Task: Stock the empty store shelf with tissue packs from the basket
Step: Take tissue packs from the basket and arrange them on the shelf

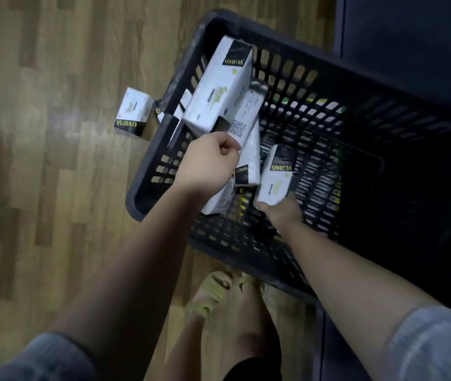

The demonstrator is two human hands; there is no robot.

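Left grip pinches a tissue pack in the basket; right grip holds another pack. One pack on floor.

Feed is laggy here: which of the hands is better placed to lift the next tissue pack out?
The right hand: it already grips the lower end of an upright tissue pack inside the basket. The left hand is curled at another pack's corner.

1. Dim light overall; the floor at left is brightest, with a pale sheen.
2. The right side falls into deep shadow, swallowing the far half of the basket.
3. Soft motion blur throughout; pack print smeared.
4. Wide-angle bending at the edges; sleeves in the lower corners out of focus.
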